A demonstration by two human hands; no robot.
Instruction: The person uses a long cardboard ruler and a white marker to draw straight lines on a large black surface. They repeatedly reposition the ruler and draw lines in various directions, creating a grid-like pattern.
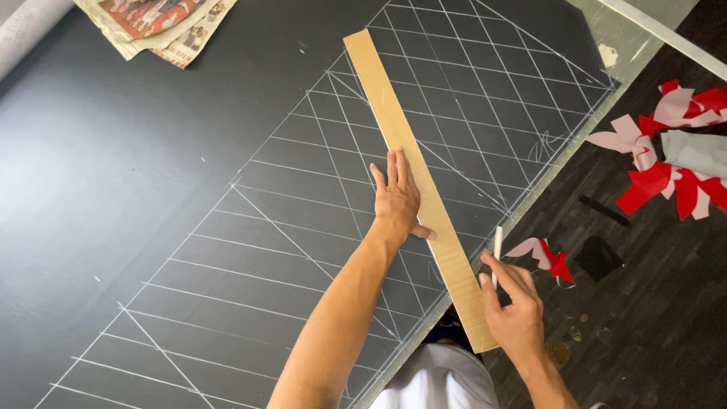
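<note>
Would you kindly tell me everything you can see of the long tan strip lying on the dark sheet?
The long tan strip is a flat, narrow straightedge that looks like wood or stiff card, plain and faintly scuffed. It lies diagonally across the dark sheet over white chalk-like grid lines, its far end up near the sheet's top and its near end at the table's edge. The left hand presses flat on its middle, thumb across it. The right hand, holding a white marking stick, is close beside its near end.

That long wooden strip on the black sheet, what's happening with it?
A person's left hand presses flat on the long wooden straightedge, which lies slantwise across a black sheet covered in white chalk grid lines. The right hand holds a white chalk stick in its fingers beside the strip's near end. Red and pink scraps lie on the floor.
</note>
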